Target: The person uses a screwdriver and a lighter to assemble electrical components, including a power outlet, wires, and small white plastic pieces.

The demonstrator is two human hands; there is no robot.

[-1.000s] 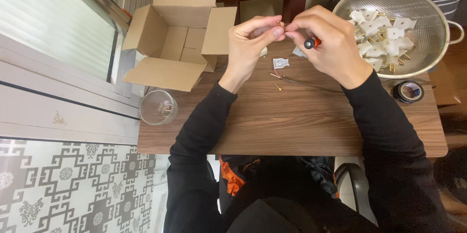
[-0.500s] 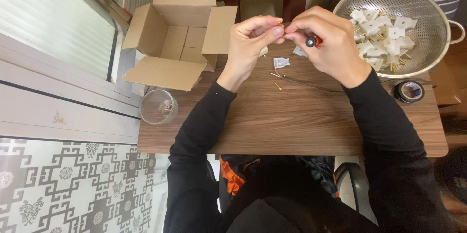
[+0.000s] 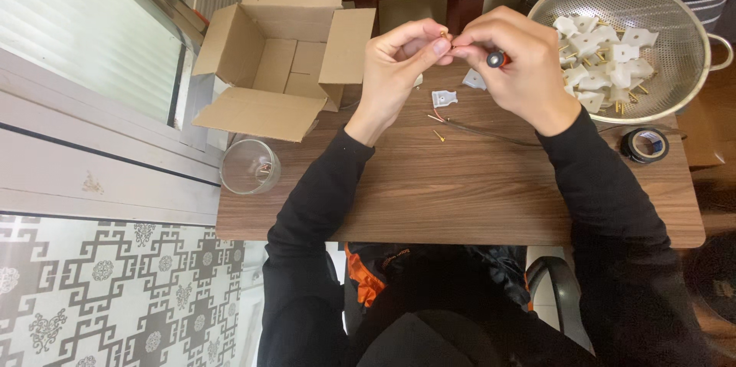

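**Two hands pinch a small brass piece above the counter**

Here, both hands meet over the far middle of the dark wood-grain counter (image 3: 460,198). The left hand (image 3: 399,68) has its fingers curled, thumb and forefinger pressed together on a tiny brass-coloured pin (image 3: 445,34) that just shows above the fingertips. The right hand (image 3: 521,68) is closed around a small tool with a red and black handle (image 3: 497,59), whose end peeps out between the knuckles and points toward the left hand; its tip is hidden, so whether it touches the pin cannot be told.

Below the hands on the counter lie a small white plastic plug part (image 3: 444,98), a second one (image 3: 474,80) half hidden under the right hand, a loose brass pin (image 3: 438,135) and a thin dark wire (image 3: 491,135).

To the right of the hands stands a round perforated metal colander (image 3: 675,22) heaped with white plastic parts (image 3: 606,60). Near the colander, at the counter's right edge, lies a roll of black tape (image 3: 644,145). To the left of the hands sits an open brown cardboard box (image 3: 276,53), and nearer the counter's left edge a clear glass jar (image 3: 250,167).
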